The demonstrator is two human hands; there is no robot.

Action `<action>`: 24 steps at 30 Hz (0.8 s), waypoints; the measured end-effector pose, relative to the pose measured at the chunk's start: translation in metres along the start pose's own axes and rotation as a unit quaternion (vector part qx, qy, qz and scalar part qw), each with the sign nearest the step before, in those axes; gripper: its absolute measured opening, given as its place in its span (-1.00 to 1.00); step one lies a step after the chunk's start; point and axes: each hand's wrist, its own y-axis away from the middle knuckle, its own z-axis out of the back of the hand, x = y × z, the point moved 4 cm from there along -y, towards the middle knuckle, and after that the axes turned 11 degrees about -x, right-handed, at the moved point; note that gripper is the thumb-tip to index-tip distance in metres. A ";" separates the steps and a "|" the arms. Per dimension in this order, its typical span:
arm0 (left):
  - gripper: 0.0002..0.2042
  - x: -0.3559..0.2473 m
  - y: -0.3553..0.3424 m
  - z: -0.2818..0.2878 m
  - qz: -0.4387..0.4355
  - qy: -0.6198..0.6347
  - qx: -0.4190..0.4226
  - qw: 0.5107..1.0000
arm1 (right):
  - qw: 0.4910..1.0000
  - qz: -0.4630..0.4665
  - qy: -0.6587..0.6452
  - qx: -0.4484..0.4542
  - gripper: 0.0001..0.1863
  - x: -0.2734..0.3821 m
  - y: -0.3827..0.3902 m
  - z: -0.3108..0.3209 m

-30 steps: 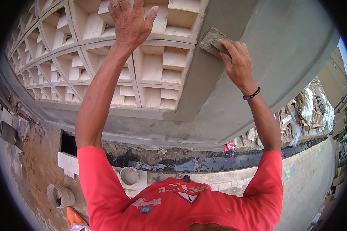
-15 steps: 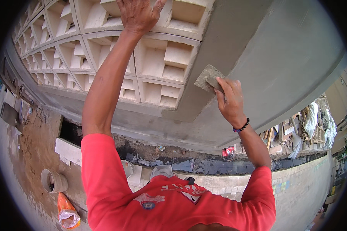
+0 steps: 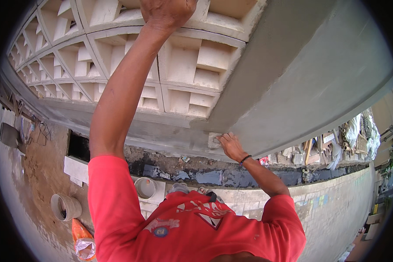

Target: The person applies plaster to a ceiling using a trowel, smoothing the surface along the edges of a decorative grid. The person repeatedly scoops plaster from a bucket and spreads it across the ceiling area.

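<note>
My right hand [image 3: 232,146] grips a small, flat, cement-smeared plastering float [image 3: 214,140]. The float lies against the grey plaster [image 3: 192,136] low on the wall, below the corner of the pale openwork vent blocks [image 3: 188,99]. Up at the top edge, my left hand [image 3: 169,12] rests against the vent blocks; its fingers are mostly cut off by the picture's edge. A darker, damp-looking plaster band [image 3: 266,65] runs upward beside the blocks, with lighter grey wall [image 3: 318,83] to its right.
Below the wall runs a ditch of dark water [image 3: 209,177]. A bucket [image 3: 145,187] stands close to me, another bucket [image 3: 66,207] further left, near an orange sack [image 3: 81,231]. Scrap wood and rubble [image 3: 323,146] lie along the wall at right.
My right hand has moved the float down and left, from the damp band to the lower wall. My left hand has shifted slightly up and right, and the view has shifted a little.
</note>
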 end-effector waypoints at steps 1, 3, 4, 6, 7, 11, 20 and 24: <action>-0.27 0.001 0.000 0.002 0.003 0.004 0.000 1.000 | 0.996 -0.034 -0.086 -0.012 -0.59 0.005 0.001 0.009; -0.27 -0.001 -0.002 0.003 0.001 0.002 0.014 1.000 | 0.976 -0.097 -0.188 -0.052 -0.59 0.019 -0.006 0.050; -0.27 -0.002 -0.003 0.003 0.001 0.002 0.023 1.000 | 0.938 -0.187 -0.287 -0.044 -0.58 0.020 -0.007 0.071; -0.26 -0.007 -0.004 0.004 0.015 0.026 0.023 0.999 | 0.808 -0.364 -0.462 -0.033 -0.55 0.021 -0.008 0.110; -0.25 -0.004 -0.003 0.007 0.019 0.030 0.026 0.999 | 0.778 -0.364 -0.511 -0.045 -0.54 0.028 -0.017 0.131; -0.22 -0.002 -0.005 0.005 0.025 0.034 0.017 0.999 | 0.694 -0.346 -0.622 -0.107 -0.49 0.041 -0.038 0.184; -0.19 -0.001 -0.001 0.001 0.038 0.103 -0.002 0.994 | 0.964 0.090 0.087 -0.236 -0.57 0.072 -0.085 0.172; -0.20 0.001 -0.003 0.001 0.035 0.118 -0.011 0.992 | 0.952 0.091 0.104 -0.272 -0.55 0.069 -0.102 0.163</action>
